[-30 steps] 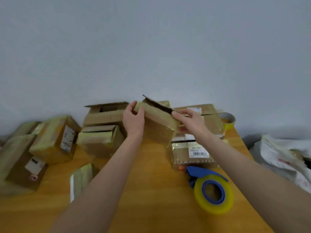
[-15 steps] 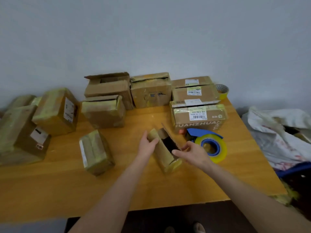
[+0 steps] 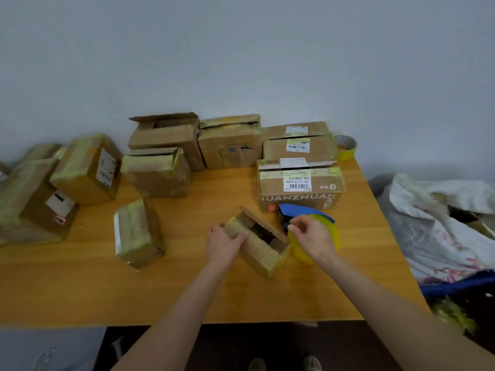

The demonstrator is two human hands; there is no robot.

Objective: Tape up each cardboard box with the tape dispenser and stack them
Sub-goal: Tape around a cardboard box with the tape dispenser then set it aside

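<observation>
A small cardboard box (image 3: 263, 253) lies on the wooden table (image 3: 187, 290) in front of me, its top flap standing open and its inside dark. My left hand (image 3: 223, 241) grips the box's left end. Just to its right sits the tape dispenser (image 3: 302, 210), blue-framed with a yellow roll. My right hand (image 3: 313, 238) lies over that roll, its fingers curled at the blue frame. Most of the roll is hidden under this hand.
A taped small box (image 3: 138, 232) lies left of centre. More boxes line the back (image 3: 166, 135) (image 3: 230, 143), the left (image 3: 88, 167) and a labelled stack at right (image 3: 300, 188). A spare tape roll (image 3: 347, 147) sits at the far corner. A white bag (image 3: 442, 223) lies beyond the table's right edge.
The small box came down from in front of me onto the table. My right hand left its flap and moved right onto the tape dispenser. My view tilted downward.
</observation>
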